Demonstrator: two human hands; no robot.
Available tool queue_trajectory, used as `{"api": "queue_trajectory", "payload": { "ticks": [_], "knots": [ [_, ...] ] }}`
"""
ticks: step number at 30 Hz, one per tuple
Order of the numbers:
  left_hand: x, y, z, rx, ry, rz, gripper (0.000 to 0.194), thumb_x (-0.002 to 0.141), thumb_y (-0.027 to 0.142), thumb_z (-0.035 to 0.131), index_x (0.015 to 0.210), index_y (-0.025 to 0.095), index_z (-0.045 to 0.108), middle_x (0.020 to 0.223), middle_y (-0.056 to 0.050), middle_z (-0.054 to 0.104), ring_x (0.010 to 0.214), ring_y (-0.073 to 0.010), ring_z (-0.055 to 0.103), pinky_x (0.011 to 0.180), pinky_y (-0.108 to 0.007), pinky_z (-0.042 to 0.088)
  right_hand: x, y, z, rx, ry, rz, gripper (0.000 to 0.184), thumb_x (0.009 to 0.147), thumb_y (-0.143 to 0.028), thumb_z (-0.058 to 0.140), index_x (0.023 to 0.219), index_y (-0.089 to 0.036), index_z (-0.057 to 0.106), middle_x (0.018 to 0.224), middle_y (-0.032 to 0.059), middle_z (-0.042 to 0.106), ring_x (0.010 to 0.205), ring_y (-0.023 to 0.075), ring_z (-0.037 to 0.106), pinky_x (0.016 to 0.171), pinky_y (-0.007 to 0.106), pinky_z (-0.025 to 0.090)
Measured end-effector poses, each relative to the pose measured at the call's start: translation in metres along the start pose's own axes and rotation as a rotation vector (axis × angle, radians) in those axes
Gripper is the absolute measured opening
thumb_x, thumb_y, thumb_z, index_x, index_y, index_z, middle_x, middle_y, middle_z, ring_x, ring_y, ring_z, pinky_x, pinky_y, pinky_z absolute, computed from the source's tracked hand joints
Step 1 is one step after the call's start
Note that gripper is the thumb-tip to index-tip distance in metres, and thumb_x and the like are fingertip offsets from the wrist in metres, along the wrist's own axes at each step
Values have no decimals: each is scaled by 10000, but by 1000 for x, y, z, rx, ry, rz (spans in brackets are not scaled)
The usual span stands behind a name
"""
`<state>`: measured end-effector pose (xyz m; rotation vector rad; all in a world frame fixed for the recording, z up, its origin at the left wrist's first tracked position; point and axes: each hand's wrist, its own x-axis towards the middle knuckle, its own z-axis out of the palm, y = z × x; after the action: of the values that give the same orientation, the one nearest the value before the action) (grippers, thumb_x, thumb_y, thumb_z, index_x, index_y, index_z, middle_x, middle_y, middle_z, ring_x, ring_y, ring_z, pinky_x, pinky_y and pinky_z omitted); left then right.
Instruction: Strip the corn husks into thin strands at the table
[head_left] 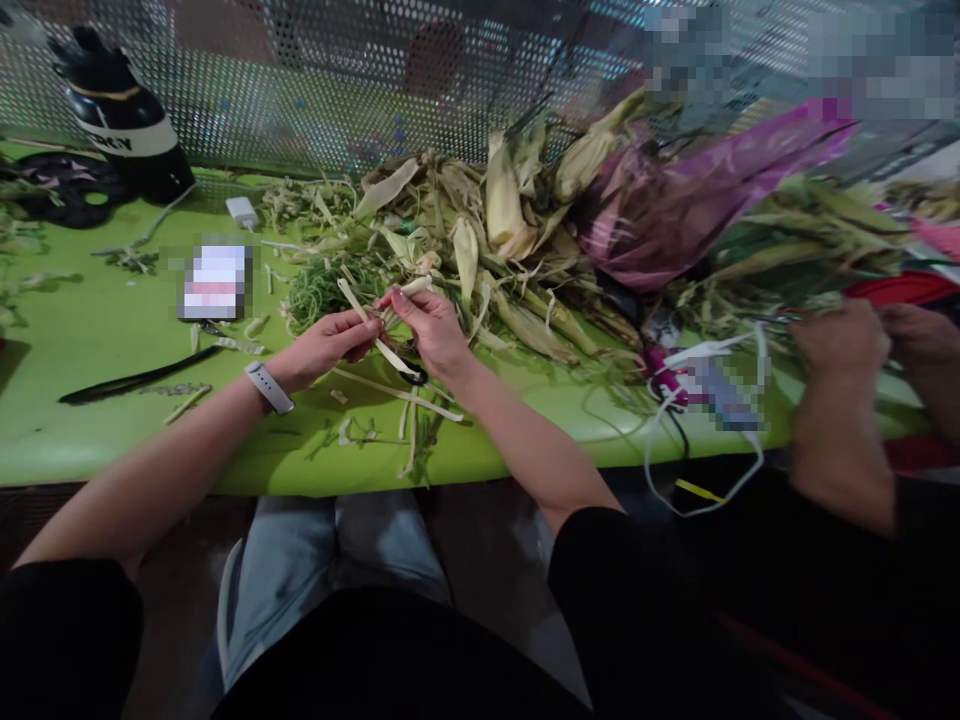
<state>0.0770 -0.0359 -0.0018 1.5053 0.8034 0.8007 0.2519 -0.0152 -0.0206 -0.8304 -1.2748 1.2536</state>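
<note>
My left hand (pixel 337 340) wears a light wristband and is closed on a long pale corn husk strip (pixel 394 357), which slants down to the right. Close beside it, my right hand (pixel 436 328) has thumb and fingers pinched near the same strips, with a pale folded husk piece (pixel 418 285) at its fingertips. Just behind my hands lies a tangle of thin green strands (pixel 322 297). A heap of dried corn husks (pixel 506 200) spreads beyond, to the right. Loose strips (pixel 409 388) lie on the green table below my hands.
A phone (pixel 216 283), a white charger plug (pixel 241 212) and a black bottle (pixel 124 120) are on the left. A black strap (pixel 139 378) lies nearer. At right are a purple bag (pixel 675 215), white cables (pixel 705 352) and another person's hands (pixel 844 345). Perforated metal mesh (pixel 315 90) stands behind.
</note>
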Motion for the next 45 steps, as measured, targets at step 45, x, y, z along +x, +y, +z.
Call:
{"api": "queue_trajectory", "payload": {
  "ticks": [45],
  "knots": [
    [3,-10,1,-357,84,-9,199,853,327,665,900,157,573,718,-6,622,611,-79,535,584,-208,394,2,-9,-1,22,19,98,336,611,-502,814,794,-236,723,823,-14,728,783,133,661,810,295,548]
  ]
}}
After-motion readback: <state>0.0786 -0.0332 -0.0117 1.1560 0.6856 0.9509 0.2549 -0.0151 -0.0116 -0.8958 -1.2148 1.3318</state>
